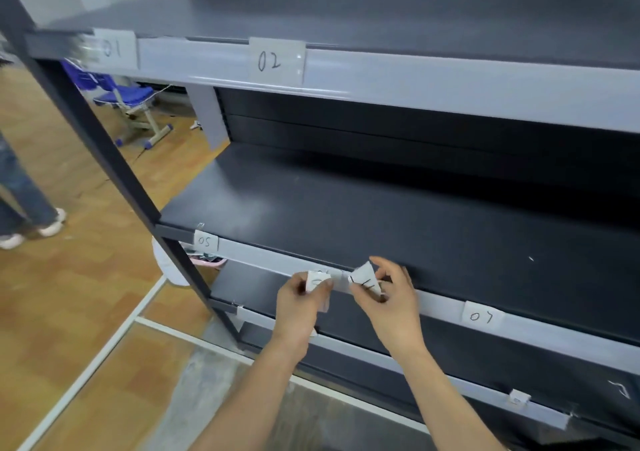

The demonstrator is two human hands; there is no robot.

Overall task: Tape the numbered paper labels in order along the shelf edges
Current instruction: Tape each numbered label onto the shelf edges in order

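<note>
A dark metal shelf rack (pixel 381 208) fills most of the view, each shelf fronted by a pale grey strip. It stands on a wooden floor (pixel 52 312), and past its left post sit a blue chair (pixel 128 98) and the jeans-clad legs (pixel 20 187) of another person.

Along the top edge (pixel 450 90), label 01 (pixel 112 48) is stuck near the left post, blurred, and label 02 (pixel 273 60) sits further right, well apart from it. On the middle edge (pixel 263 254), label 05 (pixel 206 241) is at the left end and label 07 (pixel 481 316) lies off to the right. The lowest edge (pixel 433 364) carries a small label (pixel 517 399) near its right end; its number is too small to read.

Both hands work at the middle edge, between 05 and 07. The left hand (pixel 299 306) has its fingers curled around a white slip (pixel 317 279), gripping it against the grey strip. The right hand (pixel 391 298) pinches a bent slip (pixel 363 275) between thumb and fingertips, just beside the other; black pen strokes show on it but cannot be read as a number. The two slips nearly meet in front of the strip
</note>
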